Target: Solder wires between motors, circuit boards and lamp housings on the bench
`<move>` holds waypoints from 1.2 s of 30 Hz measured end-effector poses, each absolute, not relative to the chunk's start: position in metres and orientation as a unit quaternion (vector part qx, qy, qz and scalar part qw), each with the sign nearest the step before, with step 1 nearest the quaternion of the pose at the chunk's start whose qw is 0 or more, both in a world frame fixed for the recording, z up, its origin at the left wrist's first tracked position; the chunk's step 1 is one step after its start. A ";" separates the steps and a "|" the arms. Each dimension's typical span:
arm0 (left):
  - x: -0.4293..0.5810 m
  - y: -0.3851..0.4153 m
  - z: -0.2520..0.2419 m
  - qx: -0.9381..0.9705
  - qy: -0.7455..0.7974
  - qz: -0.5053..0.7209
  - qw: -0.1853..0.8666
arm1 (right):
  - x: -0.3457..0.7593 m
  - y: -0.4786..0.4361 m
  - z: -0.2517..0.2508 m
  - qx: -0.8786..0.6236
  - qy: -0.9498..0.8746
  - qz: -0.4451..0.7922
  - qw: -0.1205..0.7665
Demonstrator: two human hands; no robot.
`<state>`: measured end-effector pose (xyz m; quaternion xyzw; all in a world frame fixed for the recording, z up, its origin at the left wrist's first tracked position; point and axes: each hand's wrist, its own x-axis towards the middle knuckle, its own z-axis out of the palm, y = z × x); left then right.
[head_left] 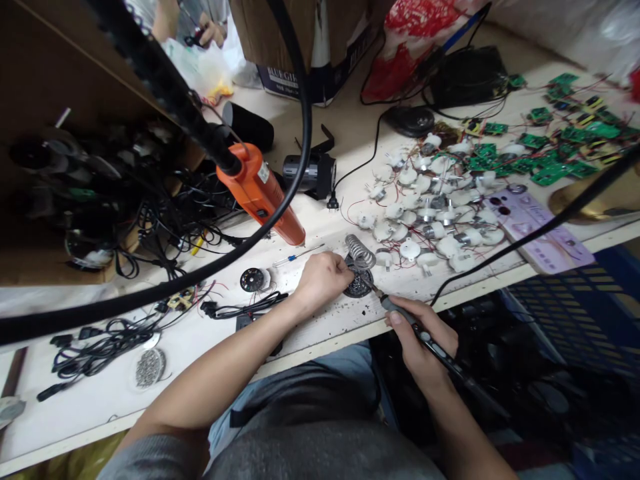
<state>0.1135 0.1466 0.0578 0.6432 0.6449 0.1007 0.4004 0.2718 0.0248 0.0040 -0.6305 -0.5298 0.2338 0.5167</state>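
In my right hand [424, 333] is a soldering iron [407, 315], gripped by its dark handle, its tip pointing left at the round black base [357, 287] of the iron stand. The stand's metal coil [359, 252] rises behind that base. My left hand [324, 277] is pinched closed at the base's left edge; whatever its fingertips hold is too small to make out. Left of that hand lie a round black part with a white body [253, 280], a blue-handled thin screwdriver [295, 256] and a bundled black power cord [245, 307].
An orange power screwdriver [265, 193] hangs over the bench beside a looping black cable [306, 120]. White motors [433, 213] and green circuit boards [565, 137] cover the right. A purple box [545, 233] overlaps the front edge. Another person's hand [213, 32] shows at the back.
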 end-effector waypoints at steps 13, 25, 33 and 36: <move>0.111 0.145 0.054 0.648 0.640 0.095 0.402 | 0.277 0.026 0.004 -0.609 -0.549 0.250 0.515; 0.103 0.137 0.054 0.630 0.643 0.116 0.421 | 0.281 0.024 0.001 -0.590 -0.536 0.269 0.541; 0.097 0.137 0.053 0.609 0.656 0.112 0.433 | 0.275 0.026 0.002 -0.598 -0.550 0.269 0.517; 0.099 0.138 0.053 0.609 0.661 0.103 0.425 | 0.273 0.027 0.002 -0.602 -0.550 0.269 0.513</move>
